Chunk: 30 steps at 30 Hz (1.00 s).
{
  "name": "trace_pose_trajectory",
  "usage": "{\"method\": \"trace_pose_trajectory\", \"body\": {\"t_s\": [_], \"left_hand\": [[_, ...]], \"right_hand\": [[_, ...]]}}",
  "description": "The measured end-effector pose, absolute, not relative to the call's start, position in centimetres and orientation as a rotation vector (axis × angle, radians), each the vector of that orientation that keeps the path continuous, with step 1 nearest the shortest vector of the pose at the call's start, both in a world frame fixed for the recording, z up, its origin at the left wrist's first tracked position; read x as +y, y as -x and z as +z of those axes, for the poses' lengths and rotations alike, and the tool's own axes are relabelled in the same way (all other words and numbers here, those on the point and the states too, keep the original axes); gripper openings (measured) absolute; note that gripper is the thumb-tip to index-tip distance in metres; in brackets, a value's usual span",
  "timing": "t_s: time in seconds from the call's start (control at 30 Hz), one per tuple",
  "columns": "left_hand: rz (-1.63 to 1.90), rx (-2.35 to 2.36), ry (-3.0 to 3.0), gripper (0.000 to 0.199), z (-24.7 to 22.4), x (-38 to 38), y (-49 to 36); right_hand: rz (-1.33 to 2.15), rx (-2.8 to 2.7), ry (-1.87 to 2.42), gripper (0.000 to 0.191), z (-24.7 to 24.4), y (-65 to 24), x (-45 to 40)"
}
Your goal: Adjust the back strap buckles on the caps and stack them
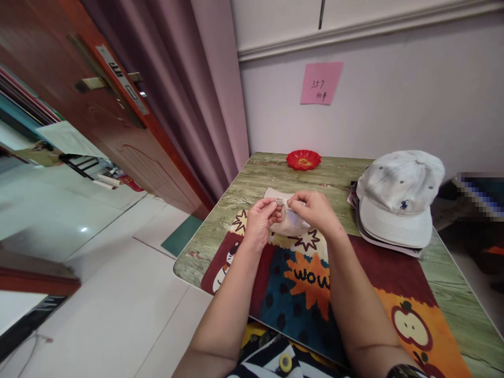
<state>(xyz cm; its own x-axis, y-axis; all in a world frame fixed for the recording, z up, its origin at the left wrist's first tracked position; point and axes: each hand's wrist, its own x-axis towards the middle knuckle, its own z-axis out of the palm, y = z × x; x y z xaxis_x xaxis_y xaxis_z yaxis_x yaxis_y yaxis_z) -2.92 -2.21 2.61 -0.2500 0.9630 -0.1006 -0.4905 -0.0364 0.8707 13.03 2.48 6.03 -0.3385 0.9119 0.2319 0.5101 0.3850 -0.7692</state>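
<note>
A pale beige cap (289, 227) rests on the patterned mat, its rounded crown toward me and what looks like its brim on the far side. My left hand (262, 218) is closed in a pinch at a small greyish piece, seemingly the buckle (279, 201) of the cap's strap. Thumb and fingers of my right hand (315, 210) pinch the strap just to the right of it. Both hands are close together over the cap's opening. The strap's tip is mostly hidden by my fingers.
To the right stands a stack of caps, a white cap (397, 199) on top. A red scalloped dish (303, 160) sits near the wall. The colourful mat (283, 283) covers the wood-patterned table (338, 173). A brown door (157, 152) and purple curtain (197, 79) are at left.
</note>
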Motion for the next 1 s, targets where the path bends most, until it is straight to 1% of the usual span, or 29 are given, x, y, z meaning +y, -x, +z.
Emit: {"method": "trace_pose_trajectory", "body": {"t_s": [0.13,0.43,0.57,1.0], "left_hand": [[1.555,1.006,-0.605,0.035,2.5,-2.2,2.9],[1.536,1.006,-0.585,0.032,2.6,-2.2,2.9],[1.539,0.996,-0.587,0.034,2.6,-2.2,2.9],[1.570,1.036,-0.669,0.038,2.6,-2.4,2.8]], "right_hand": [[0.885,-1.926,1.155,0.028,5.6,-13.1,2.7],[0.911,-1.950,1.137,0.029,5.6,-13.0,2.7],[0.887,-2.004,1.161,0.029,5.9,-13.1,2.6],[0.681,-2.094,1.194,0.020,6.5,-13.1,2.2]]}}
